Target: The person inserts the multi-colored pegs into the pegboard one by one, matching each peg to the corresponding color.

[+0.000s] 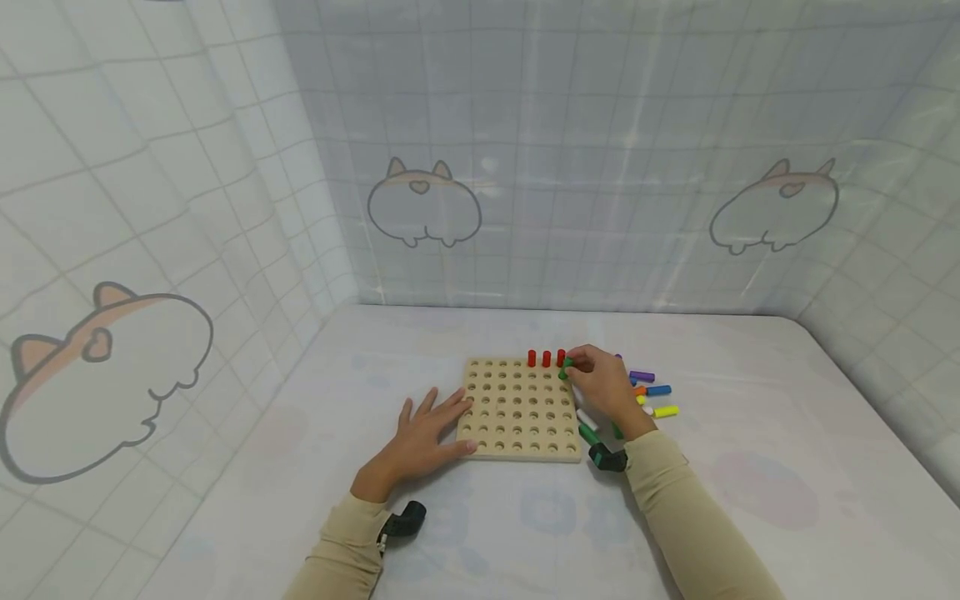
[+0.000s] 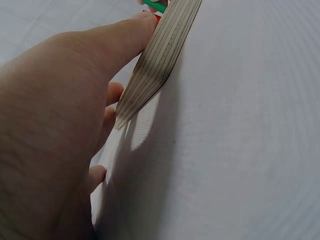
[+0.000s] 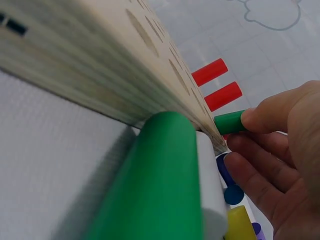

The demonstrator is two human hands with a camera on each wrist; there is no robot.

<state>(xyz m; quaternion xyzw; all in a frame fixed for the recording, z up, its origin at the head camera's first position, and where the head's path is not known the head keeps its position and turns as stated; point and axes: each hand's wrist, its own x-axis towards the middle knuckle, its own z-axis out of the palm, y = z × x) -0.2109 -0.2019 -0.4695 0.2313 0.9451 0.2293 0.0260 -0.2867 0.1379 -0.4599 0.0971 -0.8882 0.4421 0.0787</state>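
Note:
A wooden pegboard (image 1: pixel 517 457) with rows of round holes lies on the white surface. Three red pegs (image 1: pixel 547 359) stand along its far edge toward the right. My right hand (image 1: pixel 606 387) pinches a green peg (image 3: pixel 230 122) between thumb and fingers at the board's far right corner, just nearer than the red pegs. Whether its lower end sits in a hole, I cannot tell. My left hand (image 1: pixel 423 437) rests at the board's left side with fingers spread, its thumb and fingertips touching the edge. In the left wrist view, the thumb lies against the board's layered side (image 2: pixel 160 55).
Loose pegs lie right of the board, among them a purple peg (image 1: pixel 642 377), a blue peg (image 1: pixel 658 390), a yellow peg (image 1: pixel 665 412) and a white peg (image 1: pixel 587 420). Another green peg (image 3: pixel 155 180) lies close to the right wrist camera. Tiled-pattern sheets (image 1: pixel 562 275) surround the surface.

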